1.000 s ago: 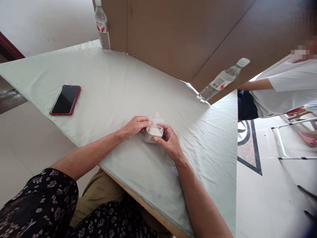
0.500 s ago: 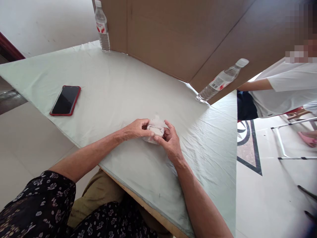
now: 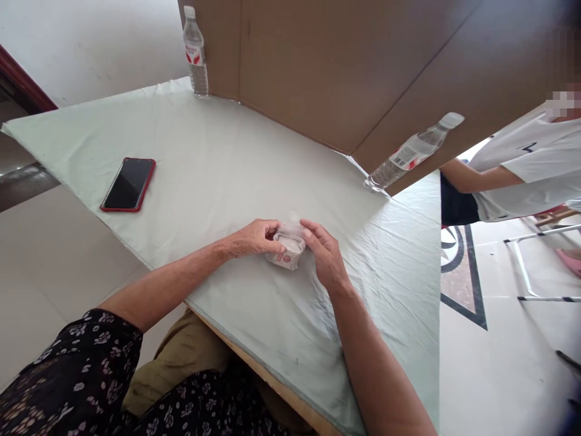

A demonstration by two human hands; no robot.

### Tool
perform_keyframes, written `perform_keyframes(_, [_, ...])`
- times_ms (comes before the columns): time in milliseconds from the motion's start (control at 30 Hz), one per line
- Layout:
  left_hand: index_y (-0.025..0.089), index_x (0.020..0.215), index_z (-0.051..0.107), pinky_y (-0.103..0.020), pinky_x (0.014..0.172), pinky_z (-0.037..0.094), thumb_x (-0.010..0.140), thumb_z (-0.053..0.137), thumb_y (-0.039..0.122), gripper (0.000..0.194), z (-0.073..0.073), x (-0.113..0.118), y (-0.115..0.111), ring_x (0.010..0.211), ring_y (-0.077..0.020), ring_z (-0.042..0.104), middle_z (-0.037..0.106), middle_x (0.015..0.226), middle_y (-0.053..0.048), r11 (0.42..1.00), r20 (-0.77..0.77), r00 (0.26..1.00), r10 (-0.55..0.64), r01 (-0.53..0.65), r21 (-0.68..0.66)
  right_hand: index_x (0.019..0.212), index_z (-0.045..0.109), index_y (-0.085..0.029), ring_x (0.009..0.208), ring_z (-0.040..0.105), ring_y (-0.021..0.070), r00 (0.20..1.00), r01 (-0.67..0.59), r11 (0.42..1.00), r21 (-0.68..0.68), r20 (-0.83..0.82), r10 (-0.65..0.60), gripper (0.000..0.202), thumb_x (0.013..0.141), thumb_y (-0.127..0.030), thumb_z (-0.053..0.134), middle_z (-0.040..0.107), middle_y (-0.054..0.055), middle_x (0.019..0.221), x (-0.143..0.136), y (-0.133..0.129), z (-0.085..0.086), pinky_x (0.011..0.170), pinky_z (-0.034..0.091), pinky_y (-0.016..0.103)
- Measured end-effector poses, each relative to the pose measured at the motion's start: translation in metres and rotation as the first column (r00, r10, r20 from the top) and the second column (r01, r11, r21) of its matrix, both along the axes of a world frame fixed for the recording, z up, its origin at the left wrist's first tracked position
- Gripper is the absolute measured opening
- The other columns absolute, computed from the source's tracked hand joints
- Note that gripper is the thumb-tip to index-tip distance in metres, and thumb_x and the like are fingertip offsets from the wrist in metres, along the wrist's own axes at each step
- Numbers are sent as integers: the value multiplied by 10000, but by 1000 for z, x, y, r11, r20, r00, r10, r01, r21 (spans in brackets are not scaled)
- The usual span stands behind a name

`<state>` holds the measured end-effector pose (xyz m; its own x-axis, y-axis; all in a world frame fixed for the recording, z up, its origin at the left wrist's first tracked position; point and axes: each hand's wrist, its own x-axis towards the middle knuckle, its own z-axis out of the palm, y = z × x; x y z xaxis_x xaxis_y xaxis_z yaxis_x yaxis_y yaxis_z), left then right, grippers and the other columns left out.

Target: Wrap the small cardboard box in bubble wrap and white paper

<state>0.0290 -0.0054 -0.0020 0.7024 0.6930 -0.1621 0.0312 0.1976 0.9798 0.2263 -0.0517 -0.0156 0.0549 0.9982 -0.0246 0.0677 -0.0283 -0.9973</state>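
On the cloth near the table's front edge sits a small white packet (image 3: 287, 257) with red print, in clear plastic wrapping. Its top looks open, with a loose translucent flap (image 3: 293, 227) standing at the far side. My left hand (image 3: 255, 237) grips the packet from the left, thumb on the near top edge and fingers behind. At the right rear corner is my right hand (image 3: 325, 249), its thumb and fingers closed together at the edge of the flap. Exactly what the right fingertips pinch is partly hidden.
A red-cased phone (image 3: 128, 184) lies at the left on the pale green tablecloth (image 3: 218, 151). Two clear bottles, a left one (image 3: 196, 60) and a right one (image 3: 408, 157), stand against a brown cardboard panel (image 3: 308, 66). Beyond the panel sits a person in a white shirt (image 3: 540, 163).
My right thumb has left the packet's near side and moved up to the flap at the right rear, uncovering the red print. My left hand keeps its hold. The view has shifted slightly.
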Motion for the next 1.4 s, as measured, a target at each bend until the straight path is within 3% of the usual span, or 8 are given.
perform_keyframes(200, [134, 1024, 624, -235, 705, 423, 678, 684, 268, 375, -1, -2, 2, 802, -131, 591, 633, 878, -3, 997, -37, 999, -16, 19, 68, 777, 718, -213, 792, 629, 183, 997, -31, 999, -35, -70, 29, 280, 704, -475, 782, 715, 15, 830, -9, 29, 11, 795, 493, 347])
perform_keyframes(367, [135, 1017, 646, -237, 679, 420, 755, 670, 332, 328, -1, -4, 6, 777, -129, 584, 651, 887, -20, 994, -53, 998, -15, 21, 112, 770, 728, -229, 1037, 648, 235, 994, -13, 986, 167, 106, -5, 172, 742, -395, 764, 733, 50, 1025, -11, 27, 13, 921, 481, 397])
perform_keyframes(733, [120, 883, 689, -213, 555, 373, 855, 595, 479, 373, -3, -4, 8, 595, -88, 473, 570, 674, 7, 981, -72, 993, 96, -82, 178, 831, 756, -260, 1089, 647, 244, 939, 18, 945, 327, 320, -128, 98, 835, -298, 666, 715, 59, 1084, -21, 1, 2, 1002, 469, 449])
perform_keyframes(833, [117, 885, 690, -216, 556, 373, 861, 578, 459, 361, -4, -4, 9, 599, -93, 462, 541, 657, 8, 975, -90, 990, 109, -89, 203, 905, 763, -283, 1093, 638, 243, 868, -2, 900, 435, 448, -215, 136, 876, -287, 631, 715, 53, 1110, -21, -4, -2, 1003, 469, 457])
perform_keyframes(1000, [121, 887, 683, -228, 569, 361, 875, 532, 462, 373, -2, -1, 4, 589, -101, 430, 501, 629, 17, 968, -130, 981, 141, -110, 224, 1090, 733, -312, 1158, 601, 281, 611, -196, 821, 535, 722, -325, 227, 922, -347, 584, 695, 65, 1212, -15, -16, -8, 993, 438, 485])
perform_keyframes(1133, [142, 798, 672, -243, 609, 363, 888, 479, 423, 352, -6, 1, 2, 655, -127, 461, 555, 672, -3, 886, -214, 939, 268, -153, 439, 1222, 674, -309, 1214, 570, 311, 500, -320, 788, 525, 801, -330, 339, 896, -383, 615, 640, 90, 1320, -10, -26, -16, 991, 431, 499])
perform_keyframes(1233, [151, 768, 673, -249, 634, 379, 884, 472, 400, 340, -11, 0, 5, 691, -140, 496, 603, 709, -14, 826, -246, 912, 328, -151, 543, 1213, 670, -327, 1218, 576, 307, 549, -306, 784, 540, 773, -318, 321, 900, -366, 610, 619, 84, 1340, -10, -29, -20, 1002, 442, 512])
perform_keyframes(1400, [149, 849, 685, -245, 590, 365, 872, 473, 443, 363, -10, -4, 8, 650, -138, 490, 588, 684, -2, 890, -214, 929, 302, -194, 414, 1272, 615, -300, 1282, 541, 315, 733, -77, 831, 551, 596, -327, 386, 898, -398, 623, 561, 120, 1379, -6, -27, -21, 1057, 446, 556])
